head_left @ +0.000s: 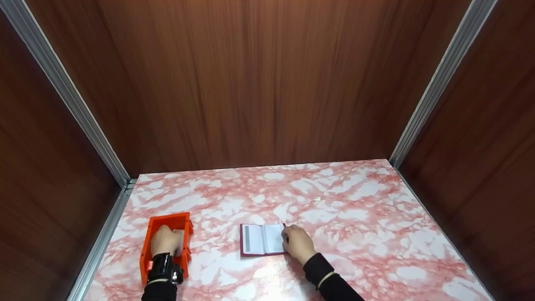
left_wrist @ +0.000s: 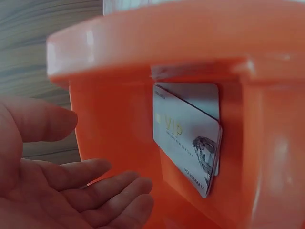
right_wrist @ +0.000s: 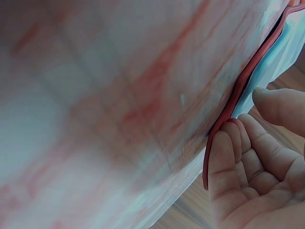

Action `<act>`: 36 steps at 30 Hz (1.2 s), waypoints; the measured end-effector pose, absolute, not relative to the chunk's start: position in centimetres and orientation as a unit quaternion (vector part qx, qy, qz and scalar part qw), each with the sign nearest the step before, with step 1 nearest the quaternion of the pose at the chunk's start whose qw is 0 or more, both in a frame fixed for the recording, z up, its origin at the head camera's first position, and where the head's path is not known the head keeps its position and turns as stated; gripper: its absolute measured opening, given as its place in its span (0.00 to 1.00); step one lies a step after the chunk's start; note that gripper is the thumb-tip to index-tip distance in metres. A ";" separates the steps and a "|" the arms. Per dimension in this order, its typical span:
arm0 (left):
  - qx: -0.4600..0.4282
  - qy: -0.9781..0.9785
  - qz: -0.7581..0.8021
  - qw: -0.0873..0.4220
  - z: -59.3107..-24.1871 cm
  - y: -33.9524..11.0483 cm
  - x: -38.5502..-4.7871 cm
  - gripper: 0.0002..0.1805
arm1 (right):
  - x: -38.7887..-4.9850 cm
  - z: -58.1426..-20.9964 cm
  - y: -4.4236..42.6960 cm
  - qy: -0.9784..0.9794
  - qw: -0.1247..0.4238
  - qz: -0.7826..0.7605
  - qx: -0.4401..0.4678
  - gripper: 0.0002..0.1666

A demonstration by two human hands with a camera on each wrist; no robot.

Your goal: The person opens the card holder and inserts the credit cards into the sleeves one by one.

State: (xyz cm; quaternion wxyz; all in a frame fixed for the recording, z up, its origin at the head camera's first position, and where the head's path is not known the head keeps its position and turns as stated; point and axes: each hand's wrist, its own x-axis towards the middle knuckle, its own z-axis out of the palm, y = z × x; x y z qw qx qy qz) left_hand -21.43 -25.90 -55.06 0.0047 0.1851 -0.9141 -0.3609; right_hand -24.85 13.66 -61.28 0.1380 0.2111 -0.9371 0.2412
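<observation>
My left hand (head_left: 165, 241) reaches down into an orange plastic bin (head_left: 170, 216) at the left of the table. In the left wrist view its fingers (left_wrist: 107, 191) are loosely extended, apart from two overlapping silver cards; the front VIP card (left_wrist: 183, 136) has gold lettering and a diamond picture. A dark red card holder (head_left: 241, 246) lies spread open, its clear sleeves (head_left: 273, 238) facing up. At its right edge my right hand (head_left: 299, 243) holds the cover, with curled fingers against the red rim (right_wrist: 243, 78) and the thumb over the sleeve side.
The table (head_left: 355, 209) has a pink and white marbled top. Dark wood-grain panels (head_left: 250, 83) enclose it at the back and both sides, with metal corner posts (head_left: 443, 83) between them. The bin stands near the left table edge.
</observation>
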 end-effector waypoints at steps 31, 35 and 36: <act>0.157 -0.931 -0.327 -0.041 -56.1 -26.8 -21.5 0.21 | -24.9 -61.4 13.6 -0.940 0.131 0.240 0.206 0.10; 0.161 -0.929 -0.331 -0.044 -56.1 -26.8 -21.5 0.21 | -24.9 -61.4 13.6 -0.940 0.126 0.242 0.204 0.10; 0.162 -0.928 -0.332 -0.044 -56.2 -26.8 -21.5 0.21 | -24.9 -61.4 13.6 -0.940 0.125 0.242 0.203 0.10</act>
